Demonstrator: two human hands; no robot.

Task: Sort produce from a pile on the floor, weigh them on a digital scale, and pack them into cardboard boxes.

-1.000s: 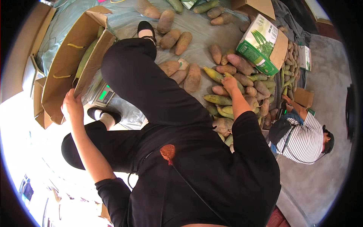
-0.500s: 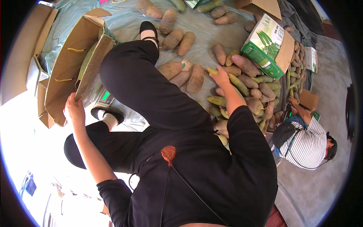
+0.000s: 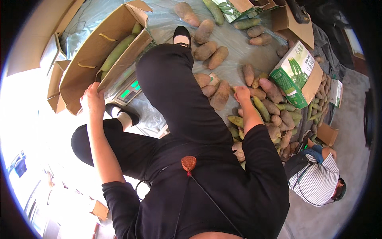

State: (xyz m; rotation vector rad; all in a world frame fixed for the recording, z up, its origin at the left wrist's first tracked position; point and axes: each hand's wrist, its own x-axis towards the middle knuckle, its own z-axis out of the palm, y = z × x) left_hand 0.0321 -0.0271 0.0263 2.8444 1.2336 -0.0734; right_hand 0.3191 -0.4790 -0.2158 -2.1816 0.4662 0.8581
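Observation:
My left hand point(image 3: 93, 102) grips the near lower edge of a tall open cardboard box point(image 3: 81, 51) with yellow cord handles. Inside the box lie long green radishes point(image 3: 117, 55). A scale point(image 3: 126, 94) with lit green displays sits close against the box. Over the vegetable pile on the right, my right hand point(image 3: 242, 95) is closed on a slim yellow-green radish point(image 3: 235, 88), mostly hidden by the fingers. Brownish, soil-covered tubers point(image 3: 221, 95) lie just left of this hand, and more green radishes point(image 3: 260, 108) lie to its right.
A white-and-green printed carton point(image 3: 292, 73) rests on the pile at the right. Loose tubers point(image 3: 205, 32) are scattered over clear plastic sheeting point(image 3: 159, 18). Another person in a striped shirt point(image 3: 318, 179) crouches at the far right. My black-clad leg point(image 3: 165, 87) stands between box and pile.
The view has shifted, so the scene sits farther right. More green radishes show inside the box. My right hand's fingers, earlier reaching along the yellow-green radish, are now closed round it; my left keeps its grip.

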